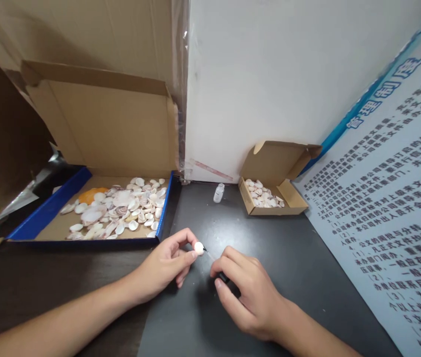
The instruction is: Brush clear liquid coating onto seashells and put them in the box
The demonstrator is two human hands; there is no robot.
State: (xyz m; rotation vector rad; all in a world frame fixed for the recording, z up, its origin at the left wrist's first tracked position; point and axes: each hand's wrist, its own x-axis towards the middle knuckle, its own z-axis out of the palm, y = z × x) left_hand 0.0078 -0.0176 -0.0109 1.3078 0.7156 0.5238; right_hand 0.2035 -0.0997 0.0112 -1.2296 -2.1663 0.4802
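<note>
Clearly, in the head view, a small white shell (199, 248) was held up just above the dark counter (288, 258). It was pinched between the thumb and first fingers (180, 237) of the left hand (165, 265). The shell was at the very tips of those fingers, on their right side, so the left hand was the nearer one. It was round, so no long side could be told, and its pale face was turned toward the camera.

A thin brush (210, 254) was held by the right hand (247, 292). The right fingers (228, 260) were pressed together around the dark handle, like a pencil grip. The brush was long and thin. Its long line ran from the right hand up and to the left. Its tip was pointed at the shell and looked to be touching its right edge.

Farther back, a small glass bottle (218, 193) was seen standing upright near the wall. Just to its right, a small cardboard box (270, 210) with a few shells inside was set. On the left, a big blue-edged box (84, 238) with many shells was laid open. A printed poster (389, 223) was spread along the right side.
</note>
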